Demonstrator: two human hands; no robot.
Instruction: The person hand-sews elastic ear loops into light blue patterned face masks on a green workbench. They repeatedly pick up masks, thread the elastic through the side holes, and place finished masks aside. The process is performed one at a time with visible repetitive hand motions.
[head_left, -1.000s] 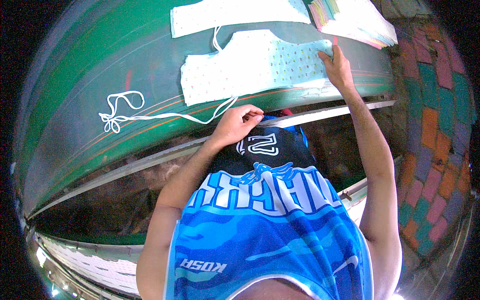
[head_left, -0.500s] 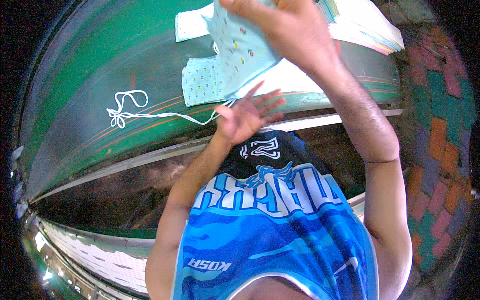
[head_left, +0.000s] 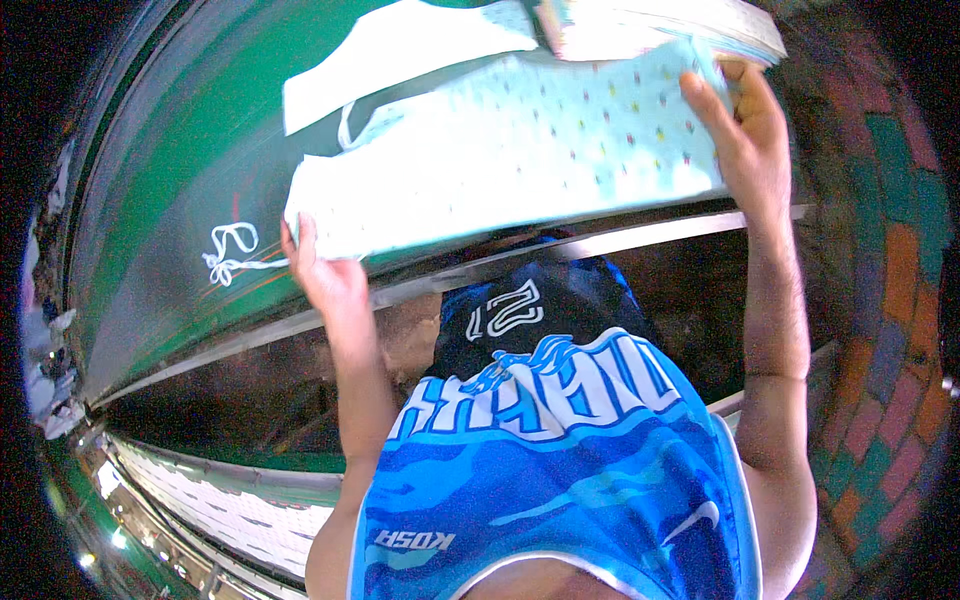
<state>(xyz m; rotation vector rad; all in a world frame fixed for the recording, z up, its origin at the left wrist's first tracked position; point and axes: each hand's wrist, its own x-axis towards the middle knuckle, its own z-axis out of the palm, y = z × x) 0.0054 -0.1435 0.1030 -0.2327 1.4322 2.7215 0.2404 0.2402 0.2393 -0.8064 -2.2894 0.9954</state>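
Note:
A pale blue cloth piece (head_left: 560, 140) with a small scattered print lies stretched lengthwise across the green table, its left part washed out by glare. My left hand (head_left: 333, 280) is closed on its near left corner, thumb on top. At the far right end my right hand (head_left: 752, 130) pinches the edge, with the thumb above and the fingers partly hidden behind the cloth. A looped white cord (head_left: 232, 262) rests to the left of my left hand, its tail running toward the cloth. Another white strap (head_left: 346, 128) shows at the cloth's far edge.
Behind the cloth lies a pale, curved cut piece (head_left: 410, 50). A stack of fabric layers (head_left: 660, 28) sits at the far right. The table's metal front edge (head_left: 640, 238) runs before me. To the right is a floor of coloured bricks (head_left: 880, 290).
The raised cloth has come down and is spread flat along the table. My left hand has moved left and closed on its corner; my right hand has moved right with the other end.

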